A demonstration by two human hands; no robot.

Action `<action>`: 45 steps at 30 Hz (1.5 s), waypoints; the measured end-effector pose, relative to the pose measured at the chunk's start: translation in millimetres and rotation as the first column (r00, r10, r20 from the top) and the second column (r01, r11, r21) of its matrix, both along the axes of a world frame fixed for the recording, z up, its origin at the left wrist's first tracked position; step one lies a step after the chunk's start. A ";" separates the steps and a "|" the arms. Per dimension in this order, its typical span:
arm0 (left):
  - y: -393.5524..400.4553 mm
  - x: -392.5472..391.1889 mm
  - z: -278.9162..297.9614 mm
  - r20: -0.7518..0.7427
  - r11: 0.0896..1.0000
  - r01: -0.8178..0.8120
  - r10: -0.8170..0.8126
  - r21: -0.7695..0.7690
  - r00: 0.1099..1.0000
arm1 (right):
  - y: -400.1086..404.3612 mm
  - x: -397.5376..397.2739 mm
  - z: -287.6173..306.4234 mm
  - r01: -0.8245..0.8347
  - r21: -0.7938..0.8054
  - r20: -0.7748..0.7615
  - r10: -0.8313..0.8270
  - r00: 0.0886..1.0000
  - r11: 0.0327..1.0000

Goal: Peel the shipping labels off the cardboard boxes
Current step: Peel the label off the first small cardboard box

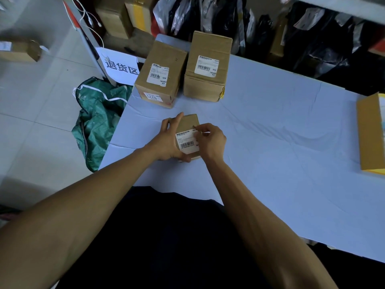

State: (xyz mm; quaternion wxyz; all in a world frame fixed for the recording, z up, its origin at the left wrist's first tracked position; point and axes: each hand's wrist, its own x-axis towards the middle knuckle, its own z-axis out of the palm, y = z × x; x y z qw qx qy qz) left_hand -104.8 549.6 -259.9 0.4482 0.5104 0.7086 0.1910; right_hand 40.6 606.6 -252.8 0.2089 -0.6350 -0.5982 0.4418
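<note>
Small cardboard box point(186, 124) near the table's front edge, clasped by the left hand point(166, 142): thumb up along the far left corner, fingers curled under the near side. White shipping label point(186, 141) stuck on the top face, barcode towards the near edge. Right hand point(210, 140) over the label's right side, fingertips point(198, 128) bunched and pinching at the label's far right corner. Corner itself too small to judge as lifted or flat.

Further back on the pale blue table point(270, 132), two taller boxes side by side, just apart. Left tall box point(164, 59) carrying a white label point(158, 75) on top and a second sticker point(153, 97) on its front face. Right tall box point(208, 46) also carrying a white label point(206, 65) on top, with yellow tape showing at its lower right corner. Yellow-brown box point(369, 132) cut off by the right frame edge.

Off the table's left side, a green sack point(98, 122) slumped on the tiled floor. White sign point(120, 66) with black characters hanging behind it. Another small box point(19, 50) on the floor at far left. Dark plastic parcels point(312, 38) piled beyond the table.
</note>
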 end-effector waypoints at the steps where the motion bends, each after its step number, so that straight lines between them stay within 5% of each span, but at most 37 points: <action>1: 0.1 0.0 0.3 -0.002 1.000 0.003 -0.003 -0.002 1.000 | 4.6 0.5 2.1 -0.003 -0.030 -0.007 0.002 1.000 1.000; 14: 2.7 3.0 3.6 -0.038 0.999 0.030 -0.031 -0.024 0.999 | 7.6 -24.7 1.2 -0.065 -0.084 0.253 0.085 0.964 0.994; 18: 1.7 1.8 2.4 -0.019 1.000 0.005 -0.005 -0.020 1.000 | 12.9 -10.7 6.2 0.055 -0.149 -0.080 -0.068 0.994 0.987; 20: 0.9 0.7 1.2 0.000 1.000 -0.009 0.009 -0.002 1.000 | 12.8 2.4 6.5 0.151 -0.251 -0.278 -0.221 0.935 0.956; 23: 0.2 -0.1 -0.2 0.011 1.000 -0.009 0.009 0.000 1.000 | 8.8 13.4 3.1 0.168 -0.332 -0.383 -0.296 0.875 0.928; 30: 0.6 -0.1 1.6 0.004 1.000 0.003 -0.003 -0.013 1.000 | 4.4 15.0 4.5 0.063 -0.139 -0.210 -0.092 0.973 0.988; 39: -0.1 -0.3 2.6 0.010 1.000 0.001 -0.001 -0.009 1.000 | 3.5 11.8 7.7 -0.037 -0.061 -0.144 0.028 0.989 0.997; 45: -0.3 -0.8 1.2 0.006 1.000 0.005 -0.005 -0.005 1.000 | 8.6 9.2 8.2 0.024 -0.241 -0.247 -0.085 0.965 0.970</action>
